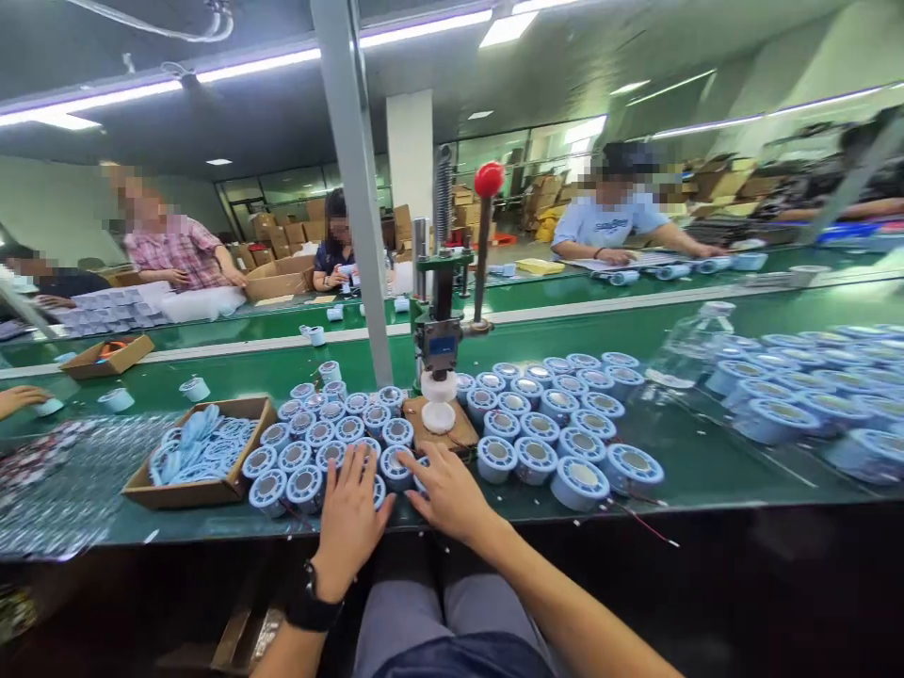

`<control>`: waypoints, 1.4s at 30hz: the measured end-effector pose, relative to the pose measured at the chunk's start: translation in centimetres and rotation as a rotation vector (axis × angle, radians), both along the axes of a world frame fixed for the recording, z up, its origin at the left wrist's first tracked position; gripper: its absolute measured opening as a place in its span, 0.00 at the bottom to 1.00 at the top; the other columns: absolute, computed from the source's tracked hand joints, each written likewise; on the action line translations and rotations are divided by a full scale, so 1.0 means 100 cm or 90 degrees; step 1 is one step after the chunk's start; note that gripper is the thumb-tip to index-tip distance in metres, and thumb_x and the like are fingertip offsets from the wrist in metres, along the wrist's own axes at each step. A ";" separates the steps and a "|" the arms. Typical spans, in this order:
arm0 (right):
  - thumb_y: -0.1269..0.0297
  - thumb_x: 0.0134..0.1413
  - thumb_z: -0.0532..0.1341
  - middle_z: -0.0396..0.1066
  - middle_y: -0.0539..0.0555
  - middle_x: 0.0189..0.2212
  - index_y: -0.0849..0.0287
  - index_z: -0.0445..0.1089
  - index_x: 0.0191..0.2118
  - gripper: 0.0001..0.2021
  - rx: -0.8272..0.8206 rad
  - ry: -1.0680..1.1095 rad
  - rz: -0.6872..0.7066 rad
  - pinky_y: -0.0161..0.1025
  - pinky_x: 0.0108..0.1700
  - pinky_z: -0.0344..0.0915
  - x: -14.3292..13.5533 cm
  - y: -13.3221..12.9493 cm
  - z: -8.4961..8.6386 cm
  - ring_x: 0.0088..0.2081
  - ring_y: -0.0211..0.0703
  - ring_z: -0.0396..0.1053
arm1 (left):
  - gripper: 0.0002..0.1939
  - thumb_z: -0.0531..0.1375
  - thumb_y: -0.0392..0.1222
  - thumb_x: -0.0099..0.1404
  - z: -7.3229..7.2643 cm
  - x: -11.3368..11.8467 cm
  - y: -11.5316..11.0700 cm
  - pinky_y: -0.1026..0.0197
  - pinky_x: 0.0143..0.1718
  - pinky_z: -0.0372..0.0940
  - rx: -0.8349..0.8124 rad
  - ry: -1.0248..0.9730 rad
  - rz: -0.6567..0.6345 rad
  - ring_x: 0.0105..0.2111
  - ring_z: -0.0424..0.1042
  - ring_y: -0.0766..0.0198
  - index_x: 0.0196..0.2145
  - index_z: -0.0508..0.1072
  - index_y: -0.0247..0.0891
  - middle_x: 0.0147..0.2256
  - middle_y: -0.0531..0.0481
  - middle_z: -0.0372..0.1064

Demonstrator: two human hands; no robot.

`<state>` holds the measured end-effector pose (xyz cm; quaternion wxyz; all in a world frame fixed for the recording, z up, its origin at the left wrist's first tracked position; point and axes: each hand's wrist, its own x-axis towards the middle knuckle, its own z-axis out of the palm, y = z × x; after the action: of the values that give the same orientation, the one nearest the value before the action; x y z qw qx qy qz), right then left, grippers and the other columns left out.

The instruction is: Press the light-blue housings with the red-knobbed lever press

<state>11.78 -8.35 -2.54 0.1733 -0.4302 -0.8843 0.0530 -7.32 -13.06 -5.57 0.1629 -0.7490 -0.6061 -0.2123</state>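
factory hall, green bench (678,471) across the frame. lower left: cardboard box (201,452) of pale blue parts. left of centre: cluster of blue round spools (331,438); left hand (351,513) lies flat on its near edge, fingers spread, gripping nothing. centre: right hand (448,492), fingers extended (open), fingertips touching a spool (418,471) before the hand press (442,330) with red knob. right of centre: second spool group (565,414).

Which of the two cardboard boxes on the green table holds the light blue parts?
The larger open box, nearest the left hand; the smaller box farther back holds something orange.
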 end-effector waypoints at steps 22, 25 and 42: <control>0.43 0.55 0.62 0.44 0.66 0.67 0.45 0.46 0.70 0.41 -0.091 -0.149 -0.057 0.50 0.51 0.69 -0.019 -0.021 0.025 0.56 0.62 0.66 | 0.29 0.56 0.27 0.52 0.024 -0.039 -0.011 0.42 0.65 0.56 -0.145 -0.255 -0.363 0.61 0.62 0.52 0.53 0.69 0.38 0.58 0.41 0.66; 0.38 0.52 0.62 0.46 0.65 0.67 0.42 0.48 0.70 0.42 -0.091 -0.136 -0.079 0.52 0.51 0.68 -0.027 -0.023 0.025 0.55 0.64 0.67 | 0.33 0.56 0.27 0.52 0.023 -0.040 -0.015 0.43 0.64 0.57 -0.153 -0.304 -0.359 0.61 0.63 0.52 0.57 0.65 0.39 0.58 0.41 0.66; 0.49 0.48 0.69 0.48 0.60 0.66 0.44 0.62 0.60 0.33 -0.127 -0.023 -0.141 0.45 0.47 0.71 -0.009 -0.035 0.028 0.48 0.53 0.74 | 0.30 0.58 0.35 0.60 0.007 -0.028 -0.011 0.42 0.62 0.60 -0.078 -0.373 -0.176 0.60 0.64 0.50 0.60 0.62 0.40 0.58 0.40 0.64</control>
<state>10.86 -11.85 0.27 0.1185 -0.5408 -0.8250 0.1135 -10.16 -14.19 -4.89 -0.0939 -0.7396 -0.5314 -0.4023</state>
